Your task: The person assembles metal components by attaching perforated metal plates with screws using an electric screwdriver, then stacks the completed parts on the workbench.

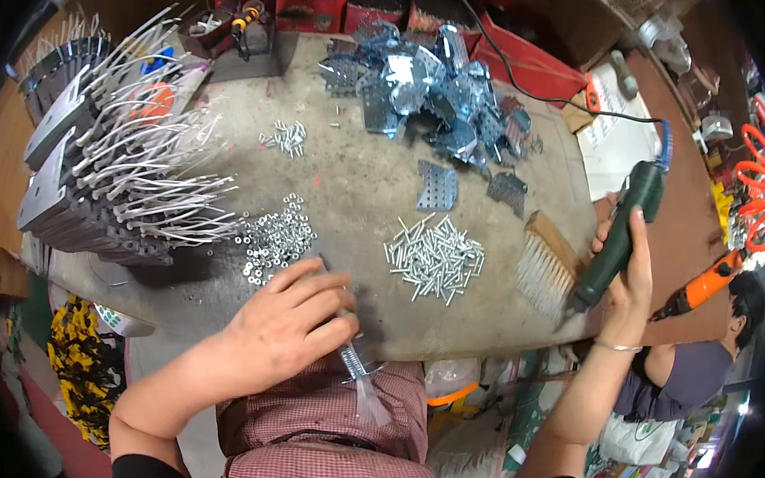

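Note:
My right hand point(631, 263) is wrapped round a dark green corded electric screwdriver point(621, 236), its narrow end pointing down and toward me. Low at the table's front edge, my left hand point(294, 321) has its fingers curled over a slim shiny metal part point(353, 361), with a clear fan-shaped piece point(373, 400) below it, over my lap. The fingers hide the part's upper end, so its kind is unclear. Just beyond that hand lies a heap of small nuts point(279, 237). A pile of silver screws point(435, 258) sits between my hands. A wooden-backed brush point(549, 262) rests beside the screwdriver.
Stacked metal parts with white wires point(133, 171) fill the left side. Blue perforated plates point(427, 88) are heaped at the back, before red bins point(310, 11). Small screws point(285, 137) lie left of them. An orange power tool point(704, 285) and a person point(694, 372) are at right.

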The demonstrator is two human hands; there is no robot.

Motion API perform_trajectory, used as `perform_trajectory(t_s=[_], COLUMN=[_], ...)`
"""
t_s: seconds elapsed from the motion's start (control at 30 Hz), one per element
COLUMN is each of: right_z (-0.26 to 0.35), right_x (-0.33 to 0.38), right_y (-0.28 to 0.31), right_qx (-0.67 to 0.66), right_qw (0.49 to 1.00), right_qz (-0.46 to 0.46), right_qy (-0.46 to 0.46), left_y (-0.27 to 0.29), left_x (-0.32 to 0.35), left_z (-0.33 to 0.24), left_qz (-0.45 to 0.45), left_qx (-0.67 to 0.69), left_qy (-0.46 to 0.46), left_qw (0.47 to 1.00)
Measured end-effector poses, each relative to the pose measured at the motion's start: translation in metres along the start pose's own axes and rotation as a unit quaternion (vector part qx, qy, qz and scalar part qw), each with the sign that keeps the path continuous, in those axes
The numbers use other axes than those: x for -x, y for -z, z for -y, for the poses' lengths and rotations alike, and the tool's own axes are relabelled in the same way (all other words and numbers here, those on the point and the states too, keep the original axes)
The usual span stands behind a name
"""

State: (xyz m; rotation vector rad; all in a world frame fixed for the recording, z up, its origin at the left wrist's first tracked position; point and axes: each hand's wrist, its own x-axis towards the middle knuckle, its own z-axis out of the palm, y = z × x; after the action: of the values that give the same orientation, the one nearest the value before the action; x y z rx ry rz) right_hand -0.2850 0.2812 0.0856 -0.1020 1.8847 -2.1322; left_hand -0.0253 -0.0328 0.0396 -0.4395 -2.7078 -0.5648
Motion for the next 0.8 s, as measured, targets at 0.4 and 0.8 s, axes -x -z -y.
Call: perform_trajectory(t_s=[0.4,0.8], right_z=[-0.050,-0.100], right_x=[-0.087,-0.139], right_y=[0.109,0.001], right_qx=[0.818,0.576], right_qw=[0.558,0.771], right_qz=[-0.134,0.105], right_qy=[0.044,0.252], left_y=[0.076,0.191], left_x=[0.140,0.291], left_z=[-0.010,0.211], left_qz=[-0.128,-0.328], left_qx=[0.692,-0.268], left_qy=[0.252,0.578], left_qw=[0.665,0.697])
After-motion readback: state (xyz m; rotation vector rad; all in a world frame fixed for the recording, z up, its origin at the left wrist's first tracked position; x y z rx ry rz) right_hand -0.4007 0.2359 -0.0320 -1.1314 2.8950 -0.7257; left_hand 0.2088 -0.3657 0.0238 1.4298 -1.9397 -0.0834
